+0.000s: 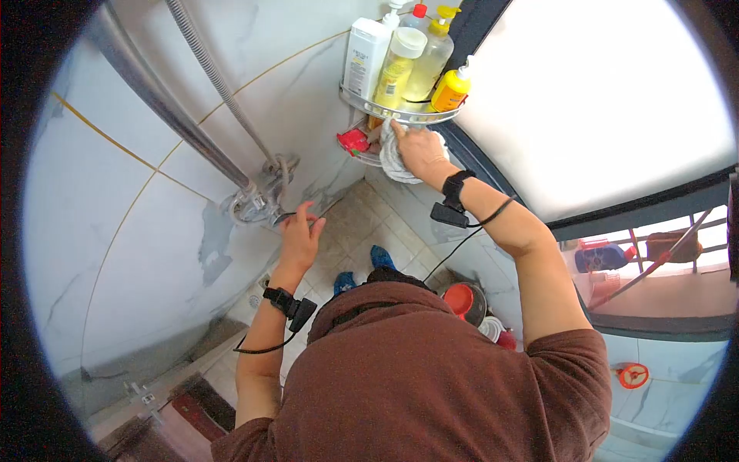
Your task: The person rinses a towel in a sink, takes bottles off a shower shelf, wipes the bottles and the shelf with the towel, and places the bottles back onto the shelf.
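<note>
My right hand [422, 156] presses a bunched white cloth [394, 158] against the corner rack, just under the rim of its upper shelf [408, 115]. Its fingers are partly folded over the cloth, and the index finger points up at the shelf's edge. My left hand [300, 237] is beside the chrome shower tap [258, 206], with its fingers apart and nothing visible in them. Whether the fingertips touch the tap cannot be made out. Above the cloth stand a white bottle [365, 58], a yellow bottle [399, 68] and a small yellow pump bottle [452, 88].
A red packet [353, 142] lies on the lower shelf. The shower pipe [165, 100] and hose [219, 77] run up the tiled wall at left. A black-framed window [616, 100] is at right. Near my feet, on the floor, is a red basin [459, 299].
</note>
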Demonstrator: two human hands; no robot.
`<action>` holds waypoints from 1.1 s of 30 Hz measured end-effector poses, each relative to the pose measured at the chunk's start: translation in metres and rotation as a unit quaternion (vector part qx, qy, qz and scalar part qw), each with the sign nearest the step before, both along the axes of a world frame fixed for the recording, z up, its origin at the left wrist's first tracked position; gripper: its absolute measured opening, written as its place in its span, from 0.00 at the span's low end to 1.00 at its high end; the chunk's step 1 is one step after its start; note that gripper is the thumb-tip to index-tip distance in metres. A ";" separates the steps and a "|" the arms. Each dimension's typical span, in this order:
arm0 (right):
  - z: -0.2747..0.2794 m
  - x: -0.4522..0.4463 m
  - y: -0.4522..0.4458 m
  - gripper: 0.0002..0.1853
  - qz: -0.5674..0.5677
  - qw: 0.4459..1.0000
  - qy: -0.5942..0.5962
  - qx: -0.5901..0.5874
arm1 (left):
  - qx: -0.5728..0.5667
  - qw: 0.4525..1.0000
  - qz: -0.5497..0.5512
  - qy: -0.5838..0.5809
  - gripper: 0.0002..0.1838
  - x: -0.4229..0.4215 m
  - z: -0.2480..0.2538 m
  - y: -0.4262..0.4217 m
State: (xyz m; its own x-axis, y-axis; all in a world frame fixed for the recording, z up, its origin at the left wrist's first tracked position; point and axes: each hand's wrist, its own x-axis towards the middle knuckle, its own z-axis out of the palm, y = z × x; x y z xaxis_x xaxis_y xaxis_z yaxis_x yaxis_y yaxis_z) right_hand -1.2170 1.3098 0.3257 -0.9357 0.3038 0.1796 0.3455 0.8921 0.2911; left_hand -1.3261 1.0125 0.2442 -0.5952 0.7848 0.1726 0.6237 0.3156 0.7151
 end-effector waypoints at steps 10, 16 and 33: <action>0.012 0.041 0.024 0.24 -0.048 0.998 -0.029 -0.002 | 0.003 1.000 0.003 -0.005 0.22 0.000 -0.002 -0.001; 0.018 0.067 0.059 0.20 -0.131 0.990 -0.049 -0.009 | 0.008 1.000 -0.006 0.008 0.22 0.004 0.002 0.004; -0.032 0.051 0.140 0.26 -0.282 0.925 0.045 -0.252 | -0.052 0.998 -0.037 -0.016 0.22 0.014 0.012 0.022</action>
State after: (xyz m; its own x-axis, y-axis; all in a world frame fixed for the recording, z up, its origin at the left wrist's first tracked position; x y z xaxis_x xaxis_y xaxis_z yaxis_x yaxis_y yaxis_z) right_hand -1.1662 1.4498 0.2940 -0.5917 0.8047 -0.0479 0.7991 0.5777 -0.1663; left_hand -1.3119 1.0341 0.2557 -0.5395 0.8391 0.0698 0.6253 0.3438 0.7006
